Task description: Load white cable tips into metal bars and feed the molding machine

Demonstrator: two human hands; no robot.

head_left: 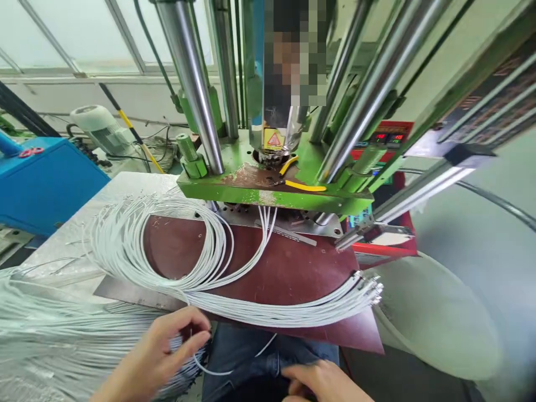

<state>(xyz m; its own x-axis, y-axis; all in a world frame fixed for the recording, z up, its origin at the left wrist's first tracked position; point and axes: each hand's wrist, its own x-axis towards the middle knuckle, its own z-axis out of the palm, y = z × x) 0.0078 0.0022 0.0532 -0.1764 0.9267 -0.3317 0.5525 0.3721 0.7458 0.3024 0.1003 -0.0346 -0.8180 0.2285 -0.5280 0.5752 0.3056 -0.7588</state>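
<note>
A big bundle of thin white cables loops across a dark red board under a green press machine. Some cable ends run up into the press at its middle. The other ends fan out to the right edge of the board, with small metal tips. My left hand is at the bottom left, fingers pinched on a single white cable that curves down over my lap. My right hand rests low on my jeans, fingers curled; whether it holds anything is hidden.
A heap of more white cables lies on the table at the left. Behind it are a blue box and a white motor. Yellow-handled pliers lie on the press plate. A pale round tub stands right. A person stands behind the press.
</note>
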